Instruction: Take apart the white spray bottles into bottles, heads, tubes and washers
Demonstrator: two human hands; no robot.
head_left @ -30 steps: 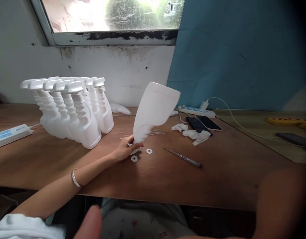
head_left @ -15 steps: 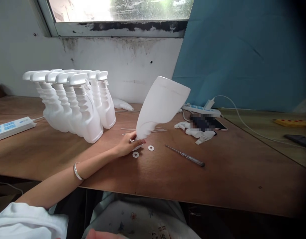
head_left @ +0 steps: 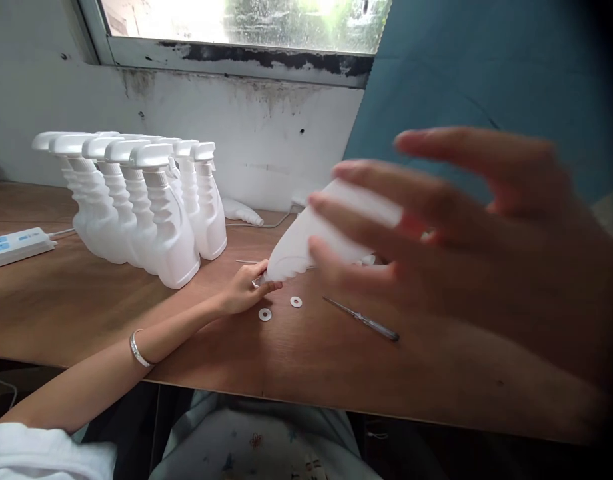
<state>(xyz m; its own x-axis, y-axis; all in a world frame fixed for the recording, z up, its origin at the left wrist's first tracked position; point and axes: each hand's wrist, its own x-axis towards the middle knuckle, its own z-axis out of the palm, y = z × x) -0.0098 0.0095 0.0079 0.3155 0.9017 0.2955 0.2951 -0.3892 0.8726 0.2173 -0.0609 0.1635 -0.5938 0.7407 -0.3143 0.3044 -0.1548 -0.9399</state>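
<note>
A white spray bottle [head_left: 296, 243] is tilted with its neck low and its base up to the right. My left hand [head_left: 246, 288] is closed around the neck end, close to the table; the spray head is mostly hidden by the fingers. Large and blurred near the camera, my right hand [head_left: 436, 227] has its fingers spread and covers the bottle's base; I cannot tell whether it touches. Two white ring washers [head_left: 265, 315] [head_left: 296, 302] lie on the table just right of my left hand. A screwdriver [head_left: 364, 320] with a clear handle lies farther right.
Several white spray bottles [head_left: 179, 233] stand grouped on the wooden table [head_left: 211, 360] at left. A loose white bottle [head_left: 242, 212] lies by the wall. A power strip [head_left: 19, 247] sits at the left edge. A thin white tube [head_left: 251, 261] shows behind my left hand.
My right hand has come up from the lower edge into the right side of view, now hiding the bottle's base, the phone and the crumpled white material. My left hand still holds the bottle.
</note>
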